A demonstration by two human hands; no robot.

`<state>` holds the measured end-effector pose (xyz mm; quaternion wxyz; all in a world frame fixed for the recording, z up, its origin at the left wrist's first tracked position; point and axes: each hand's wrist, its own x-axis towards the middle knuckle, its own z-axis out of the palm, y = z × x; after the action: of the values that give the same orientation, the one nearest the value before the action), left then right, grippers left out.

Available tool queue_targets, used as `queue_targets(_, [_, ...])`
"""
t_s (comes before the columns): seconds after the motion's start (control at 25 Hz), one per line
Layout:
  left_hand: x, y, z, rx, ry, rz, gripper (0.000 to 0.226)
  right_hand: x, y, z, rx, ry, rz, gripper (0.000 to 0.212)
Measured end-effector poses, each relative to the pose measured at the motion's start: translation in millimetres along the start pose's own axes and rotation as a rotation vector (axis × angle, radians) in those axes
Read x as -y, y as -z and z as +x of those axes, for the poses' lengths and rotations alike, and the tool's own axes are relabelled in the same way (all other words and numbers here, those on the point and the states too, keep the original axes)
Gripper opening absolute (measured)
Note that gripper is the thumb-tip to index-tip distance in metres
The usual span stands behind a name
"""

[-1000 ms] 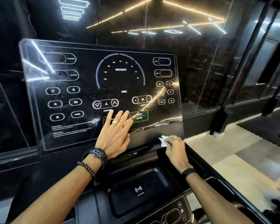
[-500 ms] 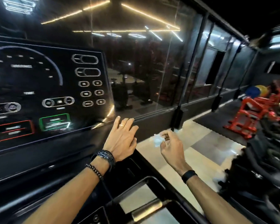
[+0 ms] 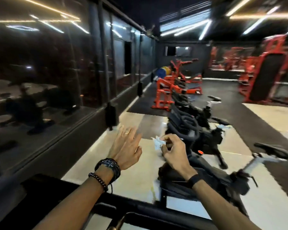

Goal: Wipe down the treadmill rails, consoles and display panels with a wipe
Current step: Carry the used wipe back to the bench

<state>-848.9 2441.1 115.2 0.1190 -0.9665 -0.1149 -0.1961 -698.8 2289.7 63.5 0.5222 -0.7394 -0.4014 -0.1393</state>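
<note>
Dim gym, pale tiled floor [image 3: 133,183], blurred view. Right hand [image 3: 175,153] pinches a small crumpled wipe [image 3: 157,142] at its fingertips, in mid-air, touching nothing. Left hand [image 3: 125,149] beside it, fingers spread, empty. Black treadmill rail [image 3: 140,211] lies below. No console visible; progress cannot be judged, wiping paused.

Wipe [image 3: 158,142]: small, white, crumpled; pinched at fingertips of right hand [image 3: 173,153], held in air above and beyond treadmill rail [image 3: 156,210]. Rail: black, runs across bottom of view, below both forearms. Wipe not touching rail.
</note>
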Motion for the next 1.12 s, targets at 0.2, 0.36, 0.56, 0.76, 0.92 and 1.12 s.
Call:
queue_targets(0.2, [-57.6,-13.3,47.9,-0.016,-0.204,-0.293,0.053,-20.3,81.9,-28.2,-0.141,-0.188,-0.109,0.021])
queue_targets(0.36, [-140.7,-28.6,59.3,0.112,-0.442,-0.480,0.051,-28.6,155.4,-101.3,-0.217,-0.325,-0.254,0.013])
queue_targets(0.56, [-268.6,-25.1,53.6,0.153,-0.722,-0.658,0.031,-10.0,255.5,-189.0,-0.358,-0.592,-0.327,0.015])
queue_targets(0.76, [-381.4,9.0,19.1,0.245,-0.866,-0.840,0.034,23.0,339.6,-271.1,-0.449,-0.736,-0.463,0.019])
queue_targets(0.92, [-455.4,29.0,-2.2,0.210,-0.934,-0.848,0.034,36.8,394.5,-323.4,-0.514,-0.763,-0.555,0.021])
queue_targets(1.12, [-574.6,66.7,-37.5,0.191,-1.034,-0.876,0.031,45.5,495.2,-401.7,-0.585,-0.786,-0.657,0.027])
